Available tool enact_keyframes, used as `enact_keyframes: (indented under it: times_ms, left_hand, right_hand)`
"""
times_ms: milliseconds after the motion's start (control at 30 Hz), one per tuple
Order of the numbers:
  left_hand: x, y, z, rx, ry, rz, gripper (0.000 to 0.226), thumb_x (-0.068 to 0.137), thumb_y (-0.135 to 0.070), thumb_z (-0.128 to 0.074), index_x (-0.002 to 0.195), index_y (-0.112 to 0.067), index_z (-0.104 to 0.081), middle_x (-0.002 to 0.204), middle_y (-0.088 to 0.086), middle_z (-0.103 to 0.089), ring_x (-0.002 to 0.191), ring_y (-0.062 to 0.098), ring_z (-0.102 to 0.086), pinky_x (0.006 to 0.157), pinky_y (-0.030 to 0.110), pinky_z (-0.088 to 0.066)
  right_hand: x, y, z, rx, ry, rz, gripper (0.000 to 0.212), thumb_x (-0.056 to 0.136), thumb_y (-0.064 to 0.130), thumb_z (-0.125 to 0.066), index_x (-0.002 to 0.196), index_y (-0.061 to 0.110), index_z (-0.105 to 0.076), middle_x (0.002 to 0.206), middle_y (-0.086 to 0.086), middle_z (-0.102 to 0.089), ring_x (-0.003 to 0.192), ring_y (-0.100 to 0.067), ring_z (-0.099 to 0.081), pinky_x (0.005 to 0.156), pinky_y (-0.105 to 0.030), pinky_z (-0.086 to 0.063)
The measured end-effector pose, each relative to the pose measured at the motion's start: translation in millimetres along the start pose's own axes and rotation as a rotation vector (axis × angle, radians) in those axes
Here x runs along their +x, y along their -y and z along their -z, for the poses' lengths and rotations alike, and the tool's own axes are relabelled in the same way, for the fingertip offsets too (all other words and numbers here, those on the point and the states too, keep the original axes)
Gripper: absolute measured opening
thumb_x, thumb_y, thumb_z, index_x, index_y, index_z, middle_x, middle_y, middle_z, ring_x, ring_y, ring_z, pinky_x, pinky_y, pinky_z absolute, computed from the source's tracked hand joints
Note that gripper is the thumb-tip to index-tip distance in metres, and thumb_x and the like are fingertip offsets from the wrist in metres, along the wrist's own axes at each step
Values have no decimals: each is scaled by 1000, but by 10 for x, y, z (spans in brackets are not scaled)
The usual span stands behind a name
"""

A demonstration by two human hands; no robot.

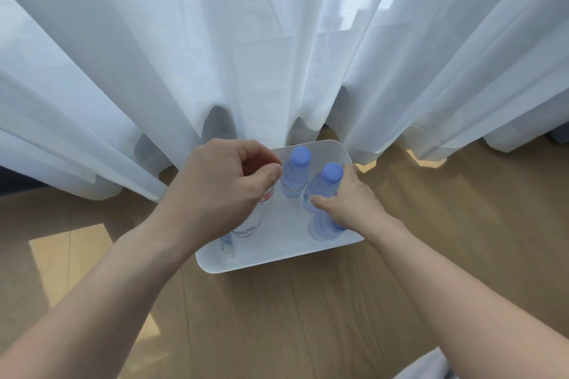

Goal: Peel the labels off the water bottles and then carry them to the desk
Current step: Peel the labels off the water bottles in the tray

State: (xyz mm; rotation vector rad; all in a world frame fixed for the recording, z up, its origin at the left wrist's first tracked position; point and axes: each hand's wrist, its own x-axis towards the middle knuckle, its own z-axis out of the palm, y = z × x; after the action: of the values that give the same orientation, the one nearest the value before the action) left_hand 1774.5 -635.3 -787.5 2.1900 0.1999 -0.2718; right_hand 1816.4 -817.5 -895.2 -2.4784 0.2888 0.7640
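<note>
A white plastic bin [277, 258] stands on the wooden floor and holds several clear water bottles. My right hand [351, 203] is wrapped around the neck of a blue-capped bottle [323, 186] at the bin's right side, thumb in front and fingers behind. Another blue-capped bottle [295, 174] stands upright behind it, untouched. My left hand [221, 184] is curled over the top of a red-labelled bottle [266, 198] on the left, and its cap is hidden in my fingers. Beneath my hands I see parts of other bottles [321, 229].
Sheer white curtains [277, 55] hang right behind the bin and brush its far rim. Wooden floor [308, 317] spreads around the bin, with sunlit patches at the left. A bit of grey cloth [421, 369] shows at the bottom edge.
</note>
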Motion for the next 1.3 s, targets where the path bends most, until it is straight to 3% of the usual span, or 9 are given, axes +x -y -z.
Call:
enact_keyframes:
  times_ms: [300, 400, 467, 567, 633, 700, 900, 1100, 1300]
  left_hand:
    - [-31, 107, 131, 22, -27, 8, 12, 84, -27, -60, 79, -28, -71, 76, -24, -68, 71, -1, -63, 57, 1, -40]
    - [-18, 104, 162, -4, -29, 12, 12, 84, -26, -60, 80, -28, -71, 75, -24, -68, 67, -1, -64, 53, 0, -40]
    - [4, 75, 155, -29, -34, 11, 12, 84, -25, -60, 80, -27, -71, 76, -22, -69, 65, 5, -65, 53, 2, -41]
    - [29, 10, 130, -72, -29, 5, 13, 85, -27, -60, 81, -30, -72, 78, -18, -70, 67, 9, -66, 61, 13, -50]
    - [21, -40, 93, -138, 21, 18, 16, 86, -29, -58, 79, -34, -72, 81, -9, -73, 73, 12, -67, 74, 28, -54]
    - [-7, -78, 47, -215, 99, 66, 19, 88, -31, -56, 79, -40, -70, 89, -1, -73, 79, 18, -67, 73, 25, -53]
    - [-160, -138, 42, -413, 470, 58, 29, 92, -26, -47, 114, -30, -66, 107, -14, -73, 99, 1, -67, 88, 21, -53]
    - [-147, -98, 73, -471, 329, 118, 15, 84, -12, -63, 91, -13, -77, 85, 8, -77, 74, 13, -69, 69, 23, -58]
    - [-122, -78, 111, -530, 380, 141, 17, 58, -22, -76, 72, -13, -77, 72, 3, -74, 63, 12, -65, 61, 18, -53]
  right_hand:
    - [183, 52, 113, 122, -261, 14, 42, 90, 36, -54, 116, 3, -51, 116, -13, -59, 108, -34, -53, 76, -31, -39]
    - [53, 109, 444, 380, -411, 102, 35, 89, 42, -54, 99, 8, -52, 86, 0, -54, 89, -25, -52, 65, -22, -41]
    - [-92, 180, 685, 692, -435, 215, 34, 86, 47, -56, 91, 13, -55, 84, 1, -56, 82, -17, -54, 72, -20, -45]
    - [-269, 280, 914, 1285, -324, 329, 39, 81, 56, -47, 85, 18, -56, 77, 0, -62, 75, -13, -62, 84, -38, -50]
    - [-330, 312, 960, 1538, -181, 282, 45, 91, 56, -35, 87, 16, -56, 65, 1, -60, 66, -16, -63, 78, -39, -51]
    - [-426, 382, 932, 1674, -6, 245, 48, 93, 54, -32, 84, 15, -56, 58, 0, -57, 55, -18, -60, 66, -33, -51]
    - [-560, 592, 720, 1627, 440, 397, 44, 79, 52, -38, 80, 11, -54, 55, -4, -57, 49, -20, -58, 54, -30, -48]
    - [-593, 648, 733, 1611, 582, 486, 44, 79, 52, -35, 81, 11, -53, 53, -2, -56, 50, -19, -58, 56, -30, -51]
    - [-611, 644, 760, 1626, 549, 512, 46, 81, 51, -35, 81, 11, -56, 54, -4, -57, 50, -20, -59, 56, -32, -53]
